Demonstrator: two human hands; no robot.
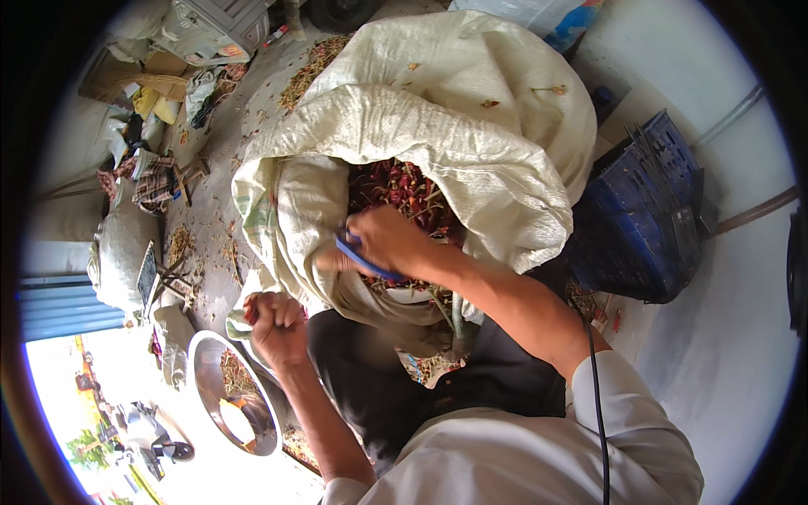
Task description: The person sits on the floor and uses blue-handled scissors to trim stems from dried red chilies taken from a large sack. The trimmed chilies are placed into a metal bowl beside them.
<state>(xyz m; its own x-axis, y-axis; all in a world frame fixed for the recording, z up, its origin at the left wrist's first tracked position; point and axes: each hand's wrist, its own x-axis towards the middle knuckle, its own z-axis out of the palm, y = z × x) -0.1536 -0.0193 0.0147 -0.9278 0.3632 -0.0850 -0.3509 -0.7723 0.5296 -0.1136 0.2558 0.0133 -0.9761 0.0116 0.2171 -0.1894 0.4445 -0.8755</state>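
Between my knees stands a large white woven sack [505, 126], its mouth rolled back in thick folds. Dried red chillies [404, 186] with pale stems fill the opening. Over them is my right hand [394, 237], its fingers around blue-handled scissors [372, 262]; blur hides the blades. My left hand [276, 325] is raised beside the sack's left edge, curled into a fist around red chillies [252, 310], only partly visible. A few stem bits [489, 103] lie on the sack's upper fold.
Below my left hand stands a metal basin [205, 404] with stems and chillies inside. Right of the sack is a blue plastic crate [631, 233] near the wall. A stool [165, 278] and filled sacks [120, 252] are at left. Stem litter [312, 72] covers parts of the concrete floor.
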